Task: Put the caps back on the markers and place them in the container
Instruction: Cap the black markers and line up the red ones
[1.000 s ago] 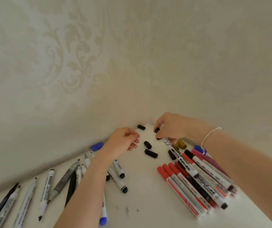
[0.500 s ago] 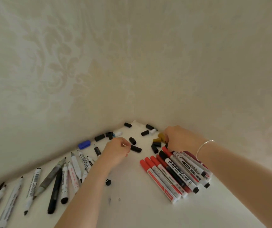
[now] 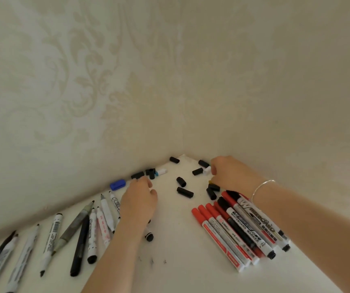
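Note:
Several uncapped markers [image 3: 103,220] lie in a row along the left wall. Capped red and black markers [image 3: 241,229] lie side by side at the right. Loose black caps [image 3: 184,192] are scattered in the corner, with a blue cap [image 3: 117,184] by the left wall. My left hand [image 3: 140,199] is curled, knuckles up, over the near ends of the uncapped markers, its fingertips beside a black cap [image 3: 137,175]. What it holds is hidden. My right hand [image 3: 230,175], a bracelet on its wrist, has curled fingers touching a white cap [image 3: 207,169]. No container is in view.
The white tabletop [image 3: 180,240] runs into a corner between two patterned cream walls [image 3: 85,92]. A white and blue cap [image 3: 161,171] and more black caps lie against the left wall. Small dark ink specks mark the table near the front.
The view has shifted, so the corner now sits lower. My right hand moved from the capped markers back to the white cap. My left hand reached towards the caps by the left wall.

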Tool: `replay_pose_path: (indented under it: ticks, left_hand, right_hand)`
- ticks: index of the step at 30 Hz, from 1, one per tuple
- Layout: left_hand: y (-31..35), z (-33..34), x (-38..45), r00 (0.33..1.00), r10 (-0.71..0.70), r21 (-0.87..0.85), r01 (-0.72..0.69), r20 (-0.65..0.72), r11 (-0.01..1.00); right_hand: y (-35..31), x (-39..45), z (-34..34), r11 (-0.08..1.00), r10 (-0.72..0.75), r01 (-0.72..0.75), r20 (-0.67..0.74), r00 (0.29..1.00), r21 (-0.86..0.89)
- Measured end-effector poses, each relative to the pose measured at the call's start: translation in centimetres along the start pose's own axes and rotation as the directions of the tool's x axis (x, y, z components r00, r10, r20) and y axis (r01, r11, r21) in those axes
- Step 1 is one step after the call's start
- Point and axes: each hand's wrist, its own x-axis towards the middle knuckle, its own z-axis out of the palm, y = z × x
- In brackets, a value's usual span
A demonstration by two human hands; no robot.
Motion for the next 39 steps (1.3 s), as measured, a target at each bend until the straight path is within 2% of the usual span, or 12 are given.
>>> replay_pose_path:
  ticks: [3, 6, 10, 12, 14, 16, 18, 19, 21, 23, 28, 39]
  left_hand:
    - [-0.9, -0.5, 0.0, 0.997, -0.023, 0.136, 0.033, -0.074, 0.99]
    - [-1.4, -0.5, 0.0, 0.997, -0.059, 0.177, 0.068, -0.055, 0.982]
    - [-1.2, -0.3, -0.1, 0.994, -0.101, 0.177, 0.094, 0.028, 0.98]
    - [-1.0, -0.3, -0.1, 0.992, -0.113, 0.181, 0.101, 0.056, 0.978]
    - [-0.8, -0.6, -0.2, 0.99, -0.12, 0.117, 0.111, 0.071, 0.987]
    - [-0.3, -1.1, -0.4, 0.991, -0.11, -0.051, 0.114, 0.077, 0.992]
    - [0.3, -1.8, -0.5, 0.995, -0.082, -0.272, 0.092, 0.047, 0.958]
    - [0.6, -2.1, -0.5, 0.996, -0.083, -0.41, 0.09, 0.036, 0.908]
    - [1.2, -2.6, -0.6, 0.993, -0.105, -0.685, 0.116, 0.059, 0.719]
    - [1.5, -3.1, -0.7, 0.99, -0.105, -0.81, 0.141, 0.099, 0.569]
    - [1.5, -3.6, -0.6, 0.983, -0.044, -0.912, 0.18, 0.177, 0.368]
    - [0.9, -3.2, -0.3, 0.989, 0.045, -0.925, 0.114, 0.139, 0.362]
  right_hand:
    - [-1.1, 1.1, 1.2, 0.986, 0.003, 0.013, 0.098, 0.995, -0.164]
    - [-1.9, 1.8, 2.1, 0.976, 0.048, -0.004, 0.196, 0.979, -0.219]
    - [-2.4, 2.0, 1.9, 0.976, 0.079, -0.045, 0.151, 0.985, -0.215]
    - [-2.9, 2.5, 1.5, 0.992, 0.072, -0.068, 0.037, 0.997, -0.104]
    - [-3.7, 3.3, 0.9, 0.982, 0.083, -0.073, -0.055, 0.995, 0.173]
    - [-5.0, 4.1, 0.3, 0.865, 0.099, -0.029, -0.112, 0.989, 0.501]
    - [-6.3, 4.4, -0.4, 0.654, 0.124, 0.009, -0.12, 0.985, 0.757]
    - [-6.8, 4.5, -0.7, 0.54, 0.125, 0.021, -0.105, 0.987, 0.841]
    - [-7.7, 4.5, -1.2, 0.356, 0.114, 0.048, -0.094, 0.989, 0.933]
    - [-8.2, 4.6, -1.5, 0.236, 0.102, 0.065, -0.091, 0.991, 0.97]
    - [-9.0, 5.1, -1.6, 0.108, 0.106, 0.056, -0.067, 0.992, 0.993]
    - [-9.7, 6.2, -1.1, 0.077, 0.153, 0.084, -0.095, 0.984, 0.994]
